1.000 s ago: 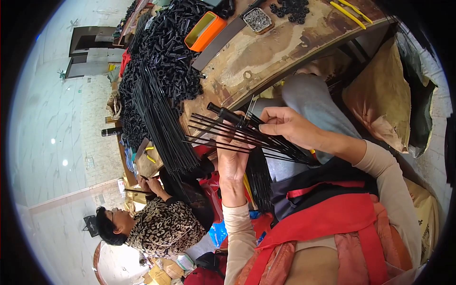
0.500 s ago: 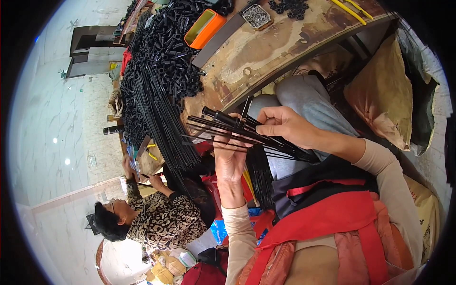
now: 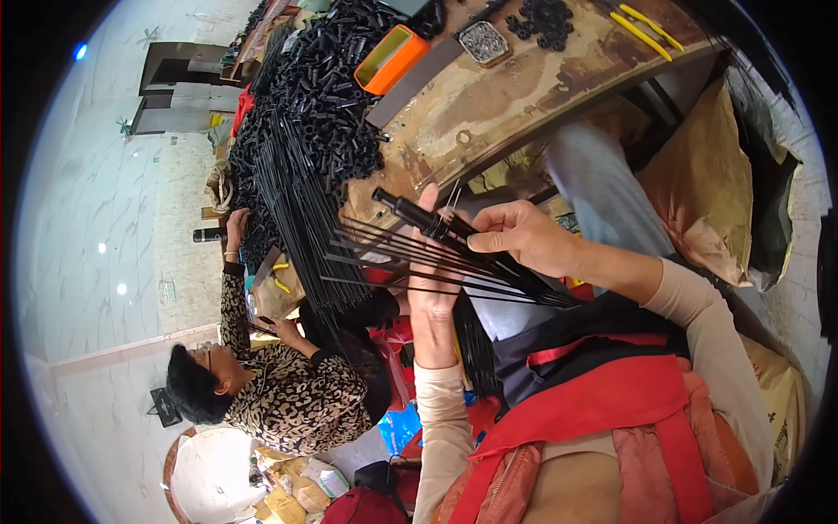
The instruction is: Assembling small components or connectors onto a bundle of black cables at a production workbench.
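My left hand, palm up under the thin rods, is closed around what looks like an umbrella frame. A short black tube forms its upper-left end, and thin black ribs fan out across my palm. Above the tube and ribs my right hand has thumb and forefinger pinched together at the ring where the ribs meet the tube. A rib end seems to be in that pinch; the fingertips partly hide it. Two thin rods stick up beside these fingers. Another bundle of black ribs hangs below my left wrist.
A worktable carries a heap of black tubular parts, long black rods, an orange box, a tin of small metal pieces and yellow-handled pliers. A co-worker sits at the left; a sack stands right.
The ribs are spread wider over my left palm, and its thumb now points up behind the tube. My right hand stays at the ring. The co-worker's arm has reached out toward the table.
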Tool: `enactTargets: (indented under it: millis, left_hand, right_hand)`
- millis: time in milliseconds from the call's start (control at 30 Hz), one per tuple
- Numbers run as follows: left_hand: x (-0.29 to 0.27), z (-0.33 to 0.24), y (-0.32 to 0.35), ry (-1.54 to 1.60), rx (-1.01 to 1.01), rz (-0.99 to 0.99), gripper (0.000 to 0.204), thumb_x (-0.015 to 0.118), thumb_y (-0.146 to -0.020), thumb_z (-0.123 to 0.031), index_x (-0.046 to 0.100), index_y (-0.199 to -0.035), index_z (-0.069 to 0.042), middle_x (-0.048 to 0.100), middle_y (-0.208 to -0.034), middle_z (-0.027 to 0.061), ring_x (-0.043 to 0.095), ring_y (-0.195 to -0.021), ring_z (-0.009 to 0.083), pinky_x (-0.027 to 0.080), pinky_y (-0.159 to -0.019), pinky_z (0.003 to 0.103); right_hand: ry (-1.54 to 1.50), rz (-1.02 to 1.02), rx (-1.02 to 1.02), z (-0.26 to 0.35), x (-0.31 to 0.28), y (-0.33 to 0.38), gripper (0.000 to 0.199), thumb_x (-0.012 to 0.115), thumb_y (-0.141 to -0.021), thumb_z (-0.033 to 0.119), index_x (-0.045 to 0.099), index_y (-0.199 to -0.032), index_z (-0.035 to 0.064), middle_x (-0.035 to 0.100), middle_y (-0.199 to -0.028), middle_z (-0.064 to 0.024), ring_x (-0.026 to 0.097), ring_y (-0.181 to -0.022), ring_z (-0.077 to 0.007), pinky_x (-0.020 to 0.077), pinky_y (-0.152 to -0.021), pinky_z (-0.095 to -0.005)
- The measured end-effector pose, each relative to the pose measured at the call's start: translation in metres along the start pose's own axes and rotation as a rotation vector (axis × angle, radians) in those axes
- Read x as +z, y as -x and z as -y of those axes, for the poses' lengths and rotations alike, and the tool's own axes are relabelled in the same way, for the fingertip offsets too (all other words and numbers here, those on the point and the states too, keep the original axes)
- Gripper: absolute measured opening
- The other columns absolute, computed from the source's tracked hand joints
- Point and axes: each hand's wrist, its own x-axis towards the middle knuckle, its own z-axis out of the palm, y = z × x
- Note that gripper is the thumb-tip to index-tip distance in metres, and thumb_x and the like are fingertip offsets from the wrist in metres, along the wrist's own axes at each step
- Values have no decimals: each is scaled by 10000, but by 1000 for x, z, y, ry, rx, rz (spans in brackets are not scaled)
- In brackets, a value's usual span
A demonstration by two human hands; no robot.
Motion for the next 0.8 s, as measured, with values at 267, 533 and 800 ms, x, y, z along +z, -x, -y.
enactTargets:
  millis: [267,533,800]
  left_hand:
    - [55,10,7,-736,247,-359,250,629,-939,-145,563,-1136,-7,643,-1114,82,591,-1027,140,455,-942,303]
    - [51,10,0,-631,356,-522,178,755,-834,-64,653,-973,-20,669,-902,7,575,-798,80,465,-772,243]
    - [52,14,-4,-643,314,-504,184,712,-870,-65,654,-1026,11,698,-984,81,632,-893,130,488,-854,275]
  right_hand:
    - [206,-286,-269,-16,15,5,108,670,-867,7,665,-971,-24,668,-947,-38,606,-872,-80,475,-799,-223]
    - [190,-206,-331,-16,16,1,198,690,-885,71,630,-1057,-8,668,-972,-33,619,-901,-81,484,-822,-221]
    - [83,-173,-206,-12,-3,-5,158,667,-893,54,653,-1040,-2,678,-967,-36,618,-893,-83,475,-820,-221]
